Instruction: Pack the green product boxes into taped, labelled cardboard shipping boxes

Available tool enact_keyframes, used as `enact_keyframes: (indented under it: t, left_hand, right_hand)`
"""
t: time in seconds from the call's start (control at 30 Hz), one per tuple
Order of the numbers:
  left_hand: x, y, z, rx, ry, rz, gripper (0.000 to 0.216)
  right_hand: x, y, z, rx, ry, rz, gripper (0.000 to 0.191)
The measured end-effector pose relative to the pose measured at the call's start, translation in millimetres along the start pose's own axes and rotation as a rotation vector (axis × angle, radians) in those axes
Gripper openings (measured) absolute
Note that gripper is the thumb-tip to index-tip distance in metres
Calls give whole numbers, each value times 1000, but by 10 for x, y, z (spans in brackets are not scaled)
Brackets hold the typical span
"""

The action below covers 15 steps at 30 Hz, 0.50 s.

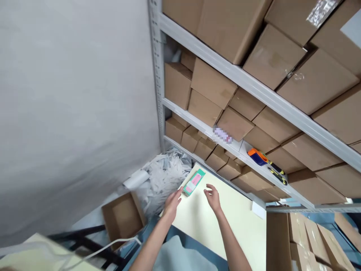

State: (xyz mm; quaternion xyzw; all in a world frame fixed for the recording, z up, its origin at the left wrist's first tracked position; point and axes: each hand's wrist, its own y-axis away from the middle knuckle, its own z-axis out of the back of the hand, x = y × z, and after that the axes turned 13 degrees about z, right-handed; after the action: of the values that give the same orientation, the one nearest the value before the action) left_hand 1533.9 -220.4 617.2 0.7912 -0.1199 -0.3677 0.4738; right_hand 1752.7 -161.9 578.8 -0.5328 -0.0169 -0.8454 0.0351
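Note:
A slim green box (194, 182) with a pink and white front lies at the far left corner of the pale yellow tabletop (222, 222). By the near left corner of that box is my left hand (171, 204), its fingers stretched out. Whether the fingertips touch the box I cannot tell. My right hand (213, 198) hovers over the tabletop to the right of the box. Its fingers are curved, with a gap between thumb and forefinger, and it holds nothing.
Metal shelving (197, 41) full of cardboard boxes (213, 81) rises behind the table. An orange and blue tape dispenser (258, 156) and yellow-black cutters (278, 175) lie on a shelf. At left are an open carton (123, 217), heaped paper scraps (166, 177) and a white cable (105, 246).

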Motion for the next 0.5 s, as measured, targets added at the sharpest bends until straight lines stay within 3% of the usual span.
enact_keyframes:
  t: [0.13,0.23,0.37,0.5]
  left_hand:
    - [244,478,187,-3,68,-151,27]
    - [512,856,498,-81,154,-223,24]
    - [920,1398,1045,-219,317,-277,23]
    - [1306,1955,1588,-367,464,-337,26]
  right_hand:
    - [194,347,280,71,-121,102,56]
    - [327,626,374,165,-206,149,53]
    - [496,1046,351,400,-305,186,50]
    - [689,1430,180,609,-370,192,51]
